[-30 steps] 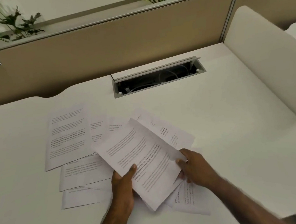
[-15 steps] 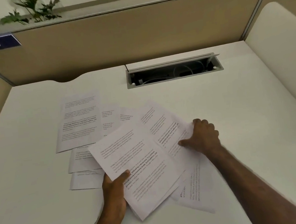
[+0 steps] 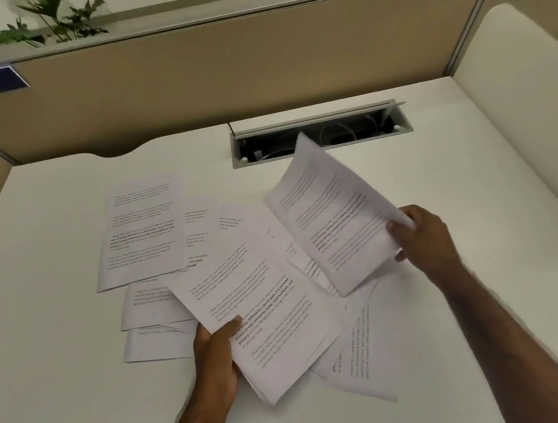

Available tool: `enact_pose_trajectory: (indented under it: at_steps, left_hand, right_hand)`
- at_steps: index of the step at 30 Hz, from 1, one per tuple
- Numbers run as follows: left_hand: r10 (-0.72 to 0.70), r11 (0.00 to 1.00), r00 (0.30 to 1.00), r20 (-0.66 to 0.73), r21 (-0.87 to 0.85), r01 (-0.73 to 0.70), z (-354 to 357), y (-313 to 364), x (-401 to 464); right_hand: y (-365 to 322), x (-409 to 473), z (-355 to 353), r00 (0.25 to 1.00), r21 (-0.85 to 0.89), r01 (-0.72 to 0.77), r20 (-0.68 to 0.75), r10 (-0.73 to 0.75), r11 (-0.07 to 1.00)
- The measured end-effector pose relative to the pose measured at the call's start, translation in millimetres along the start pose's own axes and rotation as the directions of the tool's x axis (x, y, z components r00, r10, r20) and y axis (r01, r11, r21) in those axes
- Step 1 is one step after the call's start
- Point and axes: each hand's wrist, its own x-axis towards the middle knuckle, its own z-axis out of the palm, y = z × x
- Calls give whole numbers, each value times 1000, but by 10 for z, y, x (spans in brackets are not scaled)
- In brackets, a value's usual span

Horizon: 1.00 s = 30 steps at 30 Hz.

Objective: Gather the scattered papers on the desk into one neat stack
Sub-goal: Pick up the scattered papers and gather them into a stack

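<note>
**A:** Head view, and the right hand (image 3: 421, 234) has a sheet (image 3: 336, 212) pinched by its right edge, lifted clear of the desk (image 3: 438, 167) and blurred, its far corner up over the cable tray (image 3: 317, 135).

**B:** The left hand (image 3: 216, 352) is clamped on a small sheaf (image 3: 263, 309), thumb on top near the left edge. That's the growing stack, I'd say.

**A:** So the job is to lay the lifted sheet flat on that sheaf, corners matched, not at this skew.

**B:** Right, and slide the left thumb out as it lands, or it will buckle.

**A:** Plenty left: a fan of loose pages (image 3: 142, 236) far left, more tucked under the sheaf, one angled sheet (image 3: 358, 358) near right.

**B:** Square the edges against the desk once everything's in hand.
</note>
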Motion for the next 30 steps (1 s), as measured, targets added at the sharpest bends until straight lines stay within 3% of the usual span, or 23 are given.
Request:
enact_pose_trajectory:
  at_steps: [4,9,12,17,19,23,25,30]
  left_hand:
    - [8,1000,1000,9,-3,-8,134,11,-28]
    - [1,999,999,48,-40,1,332,46,-133]
    - [-49,996,997,64,-73,53,377,80,-164]
    - [24,1000,999,23,-7,-24,291,32,-175]
    - [36,999,999,5,20,-36,208,14,-160]
    - [40,999,999,-35,11,-39,30,30,-143]
    - [40,999,998,-54,16,-39,-63,22,-140]
    - [36,999,995,-98,3,-35,-212,25,-157]
  right_hand:
    - [23,-96,-182,999,237,-36,-16,41,971]
    - [60,-398,50,986,262,-93,158,52,961]
    - [70,-633,324,964,142,-49,265,10,989]
    - [45,-868,673,879,-93,34,476,14,995]
    - [23,-860,712,895,-166,84,446,-1,983]
    - [48,-718,688,972,-334,170,210,-103,927]
    - [77,-609,671,971,-451,200,212,-114,870]
    - [3,-484,715,954,-679,178,298,45,712]
